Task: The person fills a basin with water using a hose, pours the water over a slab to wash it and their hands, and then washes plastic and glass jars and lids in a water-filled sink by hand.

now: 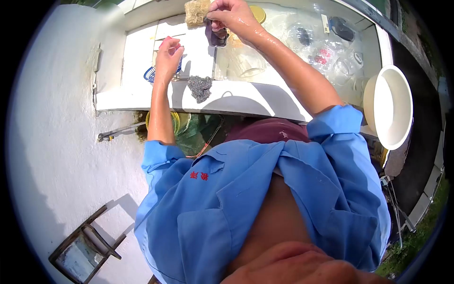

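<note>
My right hand (pixel 231 18) is closed on a dark, glossy item (pixel 215 36) hanging below its fingers, above the ledge between white tiles and a water-filled basin. My left hand (pixel 169 60) is at the left, its fingers curled together; a bit of pink shows at the fingertips, too small to name. Partly behind that hand is a blue plastic basket (pixel 150 74). A grey metal scourer (pixel 200 88) lies on the white front ledge. Beyond my right hand's fingers sits a tan fibrous sponge (pixel 196 13).
Clear glass or plastic vessels (pixel 249 62) stand in the basin's water, with a black object (pixel 342 28) at its far right. A large white tub (pixel 395 108) leans at the right edge. Green netting (pixel 197 129) hangs under the ledge. A chair (pixel 85 248) stands lower left.
</note>
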{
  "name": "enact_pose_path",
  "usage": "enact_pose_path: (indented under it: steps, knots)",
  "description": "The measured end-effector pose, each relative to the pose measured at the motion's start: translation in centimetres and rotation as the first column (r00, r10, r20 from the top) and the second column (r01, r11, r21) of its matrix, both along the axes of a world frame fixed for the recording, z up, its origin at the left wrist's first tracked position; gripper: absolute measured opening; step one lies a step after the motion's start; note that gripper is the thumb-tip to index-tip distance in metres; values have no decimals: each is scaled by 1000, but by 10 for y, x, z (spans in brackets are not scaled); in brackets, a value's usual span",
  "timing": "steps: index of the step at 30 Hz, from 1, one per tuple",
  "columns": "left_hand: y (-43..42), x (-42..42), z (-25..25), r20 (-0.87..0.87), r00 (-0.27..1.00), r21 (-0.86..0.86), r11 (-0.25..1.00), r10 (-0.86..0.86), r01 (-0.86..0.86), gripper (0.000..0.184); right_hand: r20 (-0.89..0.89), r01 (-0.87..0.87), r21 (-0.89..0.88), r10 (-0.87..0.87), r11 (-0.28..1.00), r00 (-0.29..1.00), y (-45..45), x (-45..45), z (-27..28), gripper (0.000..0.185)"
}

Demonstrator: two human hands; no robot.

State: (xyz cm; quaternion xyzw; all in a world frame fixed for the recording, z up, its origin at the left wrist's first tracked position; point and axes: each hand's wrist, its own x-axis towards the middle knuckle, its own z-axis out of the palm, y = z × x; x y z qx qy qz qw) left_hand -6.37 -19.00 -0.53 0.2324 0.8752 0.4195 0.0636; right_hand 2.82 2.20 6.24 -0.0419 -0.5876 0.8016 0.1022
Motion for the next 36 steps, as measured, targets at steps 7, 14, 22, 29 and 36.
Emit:
enact_pose_path:
  steps: [7, 14, 22, 29, 36]
  knots:
    - [-5, 52, -20, 45, 992, -216, 969, -116, 124, 33, 334, -144, 324, 29, 935, 942, -5, -22, -113, 15]
    - [9, 81, -2, -102, 995, -116, 993, 1, -13, 23, 120, 185, 805, -460, 564, 880, 185, 17, -99, 41]
    - [25, 95, 9, 76, 973, 187, 956, 217, -227, 15, 300, -155, 953, -865, 259, 401, 331, 47, -87, 87]
    - [69, 101, 34, -169, 977, -37, 990, 129, -137, 16, 535, -394, 838, -713, 379, 452, 451, 18, -210, 100]
    - [189, 103, 4, -6, 856, -104, 851, -517, 514, 24, 590, -429, 806, -615, 408, 523, 454, 39, -205, 96]
